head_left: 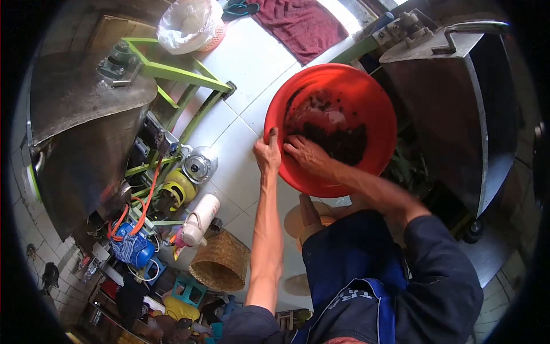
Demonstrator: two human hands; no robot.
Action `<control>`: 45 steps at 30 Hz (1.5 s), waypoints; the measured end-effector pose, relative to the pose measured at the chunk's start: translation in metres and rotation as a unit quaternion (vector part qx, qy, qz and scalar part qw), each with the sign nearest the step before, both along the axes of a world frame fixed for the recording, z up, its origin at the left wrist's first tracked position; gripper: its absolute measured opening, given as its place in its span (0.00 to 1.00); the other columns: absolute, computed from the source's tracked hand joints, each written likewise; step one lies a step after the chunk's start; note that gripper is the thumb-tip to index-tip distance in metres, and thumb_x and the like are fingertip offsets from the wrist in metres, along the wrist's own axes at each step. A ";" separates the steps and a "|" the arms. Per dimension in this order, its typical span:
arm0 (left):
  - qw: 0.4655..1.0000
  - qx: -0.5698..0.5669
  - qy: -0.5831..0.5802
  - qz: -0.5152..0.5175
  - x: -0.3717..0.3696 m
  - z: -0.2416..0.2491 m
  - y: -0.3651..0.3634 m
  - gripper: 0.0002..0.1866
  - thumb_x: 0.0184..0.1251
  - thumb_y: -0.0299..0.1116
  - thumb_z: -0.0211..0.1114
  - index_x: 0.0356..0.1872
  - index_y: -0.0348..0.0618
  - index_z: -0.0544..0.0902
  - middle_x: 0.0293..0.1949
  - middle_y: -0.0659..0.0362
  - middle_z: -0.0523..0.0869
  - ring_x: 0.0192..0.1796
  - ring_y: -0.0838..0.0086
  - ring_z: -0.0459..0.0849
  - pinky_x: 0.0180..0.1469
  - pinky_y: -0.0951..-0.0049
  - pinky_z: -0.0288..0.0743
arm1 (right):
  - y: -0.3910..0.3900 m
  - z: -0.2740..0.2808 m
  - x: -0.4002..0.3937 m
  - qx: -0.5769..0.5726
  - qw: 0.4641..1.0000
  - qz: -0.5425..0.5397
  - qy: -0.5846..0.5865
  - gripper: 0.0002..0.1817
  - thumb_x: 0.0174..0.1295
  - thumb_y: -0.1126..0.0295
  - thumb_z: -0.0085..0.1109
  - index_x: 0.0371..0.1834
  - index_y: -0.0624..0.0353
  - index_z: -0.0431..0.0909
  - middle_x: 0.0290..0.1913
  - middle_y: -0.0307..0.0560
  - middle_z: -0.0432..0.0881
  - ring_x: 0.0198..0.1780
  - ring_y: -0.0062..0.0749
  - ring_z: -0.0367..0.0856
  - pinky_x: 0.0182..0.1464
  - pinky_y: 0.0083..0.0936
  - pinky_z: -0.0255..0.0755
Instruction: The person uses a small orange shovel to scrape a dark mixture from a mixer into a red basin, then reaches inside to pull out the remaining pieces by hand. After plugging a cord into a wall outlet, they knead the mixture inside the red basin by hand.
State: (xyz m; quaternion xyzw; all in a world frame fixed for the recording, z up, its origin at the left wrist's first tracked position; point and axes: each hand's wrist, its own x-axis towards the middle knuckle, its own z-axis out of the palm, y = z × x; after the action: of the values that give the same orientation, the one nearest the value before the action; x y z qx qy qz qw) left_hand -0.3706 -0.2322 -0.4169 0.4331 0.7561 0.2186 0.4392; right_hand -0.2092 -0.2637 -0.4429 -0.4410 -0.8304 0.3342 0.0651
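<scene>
A large red plastic basin (380,129) stands in front of me, with dark, wet-looking clumps (329,140) spread over its bottom; I cannot make out what they are. My left hand (267,153) is closed on the basin's left rim, the thumb pointing up with a dark smear at its tip. My right hand (308,153) reaches inside the basin beside the left one. Its fingers point to the left wall, a little apart, and nothing shows in them. Some dark bits lie near that hand.
Metal-sided machines stand left (86,137) and right (441,103). On the tiled floor are a kettle (197,166), a yellow gas cylinder (179,188), a thermos flask (200,219) and a woven basket (220,261). A lined bin (189,26) and a maroon cloth (303,26) lie farther off.
</scene>
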 end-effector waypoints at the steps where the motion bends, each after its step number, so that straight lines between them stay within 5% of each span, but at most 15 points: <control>1: 1.000 -0.001 0.002 0.001 -0.002 0.001 -0.002 0.39 0.76 0.64 0.52 0.33 0.28 0.82 0.24 0.49 0.80 0.31 0.58 0.77 0.41 0.56 0.73 | 0.022 0.013 0.010 0.144 0.988 0.050 -0.039 0.18 0.63 0.65 0.51 0.55 0.55 0.77 0.60 0.55 0.76 0.66 0.54 0.72 0.69 0.43 0.65; 3: 0.996 0.027 0.045 -0.072 -0.005 0.003 0.001 0.39 0.74 0.65 0.56 0.34 0.27 0.83 0.25 0.43 0.82 0.32 0.51 0.80 0.42 0.52 0.73 | 0.064 0.007 0.035 0.193 0.980 0.038 -0.037 0.17 0.63 0.64 0.52 0.54 0.55 0.77 0.58 0.53 0.77 0.62 0.53 0.74 0.69 0.44 0.66; 5: 0.996 0.026 0.054 -0.062 -0.010 -0.002 -0.019 0.40 0.73 0.65 0.56 0.34 0.26 0.84 0.26 0.40 0.83 0.33 0.48 0.81 0.43 0.51 0.73 | 0.104 0.023 0.059 -0.172 0.948 -0.256 0.073 0.19 0.61 0.64 0.57 0.54 0.59 0.78 0.58 0.52 0.77 0.63 0.56 0.71 0.69 0.49 0.64; 10: 0.999 0.015 0.022 -0.022 -0.001 0.001 -0.013 0.40 0.72 0.64 0.59 0.27 0.24 0.80 0.19 0.42 0.78 0.25 0.50 0.74 0.37 0.50 0.70 | 0.091 -0.036 0.049 0.156 0.844 -0.513 0.000 0.29 0.59 0.67 0.61 0.65 0.63 0.70 0.61 0.67 0.73 0.62 0.67 0.69 0.66 0.55 0.63; 15: 0.998 0.058 0.029 -0.004 0.003 0.010 -0.007 0.40 0.72 0.63 0.59 0.21 0.25 0.77 0.18 0.36 0.76 0.23 0.41 0.74 0.32 0.47 0.68 | 0.008 -0.008 -0.034 -0.001 0.943 -0.319 0.088 0.33 0.60 0.72 0.64 0.70 0.61 0.67 0.70 0.69 0.63 0.70 0.69 0.64 0.70 0.50 0.65; 19: 0.998 0.026 0.045 0.018 0.000 -0.008 -0.025 0.40 0.73 0.64 0.58 0.27 0.25 0.80 0.18 0.43 0.76 0.24 0.52 0.72 0.36 0.51 0.69 | -0.022 -0.021 -0.028 -0.038 0.935 -0.321 0.144 0.30 0.58 0.75 0.65 0.65 0.63 0.70 0.61 0.67 0.75 0.63 0.63 0.74 0.64 0.46 0.71; 21: 0.997 0.030 0.072 -0.018 0.000 0.002 -0.025 0.40 0.73 0.65 0.57 0.29 0.25 0.81 0.19 0.43 0.76 0.25 0.51 0.73 0.37 0.50 0.69 | 0.029 -0.021 -0.031 -0.026 0.890 -0.401 0.216 0.22 0.56 0.74 0.67 0.55 0.66 0.76 0.48 0.62 0.84 0.51 0.56 0.83 0.56 0.44 0.76; 26: 0.996 0.078 0.053 -0.007 0.002 0.002 -0.050 0.40 0.76 0.61 0.55 0.23 0.24 0.78 0.19 0.35 0.76 0.26 0.35 0.75 0.34 0.46 0.69 | 0.118 -0.008 -0.025 -0.008 0.680 -0.671 0.296 0.20 0.59 0.73 0.64 0.54 0.65 0.77 0.46 0.62 0.84 0.49 0.55 0.84 0.53 0.44 0.76; 30: 0.998 0.008 0.048 0.029 0.006 0.005 -0.045 0.40 0.77 0.63 0.52 0.28 0.25 0.79 0.20 0.38 0.78 0.25 0.43 0.76 0.35 0.47 0.69 | 0.042 -0.004 -0.043 -0.005 0.875 -0.421 0.240 0.21 0.58 0.77 0.64 0.57 0.58 0.78 0.53 0.63 0.82 0.55 0.59 0.82 0.56 0.41 0.77; 34: 0.989 0.109 -0.023 0.093 0.016 0.004 -0.053 0.41 0.77 0.64 0.49 0.30 0.25 0.80 0.19 0.43 0.78 0.24 0.51 0.75 0.35 0.49 0.68 | 0.023 0.001 -0.028 -0.104 0.906 -0.323 0.253 0.17 0.53 0.82 0.63 0.47 0.59 0.83 0.42 0.58 0.86 0.48 0.52 0.86 0.52 0.38 0.79; 37: 0.997 0.053 -0.021 0.058 0.011 0.003 -0.050 0.41 0.77 0.66 0.49 0.31 0.26 0.80 0.18 0.48 0.76 0.24 0.58 0.72 0.34 0.51 0.68 | 0.097 0.000 -0.014 -0.026 0.811 -0.500 0.302 0.07 0.55 0.79 0.62 0.37 0.64 0.84 0.33 0.50 0.87 0.35 0.38 0.86 0.43 0.36 0.79; 38: 0.996 0.046 -0.032 0.069 0.012 0.008 -0.049 0.42 0.76 0.68 0.48 0.31 0.26 0.80 0.19 0.51 0.74 0.25 0.61 0.71 0.35 0.53 0.68 | 0.116 0.001 -0.001 -0.120 0.734 -0.600 0.295 0.12 0.59 0.74 0.61 0.44 0.69 0.81 0.37 0.56 0.87 0.41 0.45 0.86 0.47 0.38 0.77; 40: 0.996 0.021 -0.041 0.077 0.011 0.014 -0.066 0.44 0.75 0.70 0.47 0.31 0.26 0.79 0.20 0.54 0.73 0.26 0.64 0.70 0.36 0.55 0.68 | 0.132 -0.020 -0.005 -0.001 0.656 -0.717 0.237 0.17 0.64 0.71 0.58 0.53 0.69 0.77 0.46 0.64 0.84 0.46 0.56 0.83 0.55 0.43 0.73; 43: 0.997 -0.015 -0.026 0.068 0.013 0.009 -0.057 0.45 0.74 0.70 0.47 0.31 0.26 0.80 0.19 0.52 0.74 0.26 0.64 0.69 0.35 0.55 0.68 | 0.099 0.006 -0.031 0.102 0.796 -0.553 0.225 0.15 0.59 0.77 0.61 0.51 0.62 0.78 0.45 0.62 0.83 0.48 0.58 0.82 0.51 0.42 0.74; 45: 0.997 -0.003 -0.025 0.069 0.010 0.008 -0.049 0.45 0.74 0.71 0.47 0.32 0.25 0.80 0.19 0.51 0.73 0.26 0.63 0.69 0.35 0.54 0.68 | 0.047 -0.004 -0.042 -0.013 0.889 -0.383 0.250 0.19 0.51 0.83 0.61 0.48 0.60 0.77 0.43 0.65 0.79 0.49 0.64 0.80 0.51 0.46 0.74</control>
State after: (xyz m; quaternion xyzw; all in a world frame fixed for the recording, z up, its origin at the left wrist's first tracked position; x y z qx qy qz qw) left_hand -0.3603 -0.2808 -0.4092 0.3732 0.7734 0.2569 0.4435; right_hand -0.2517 -0.2169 -0.4474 -0.6274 -0.5490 0.3932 0.3877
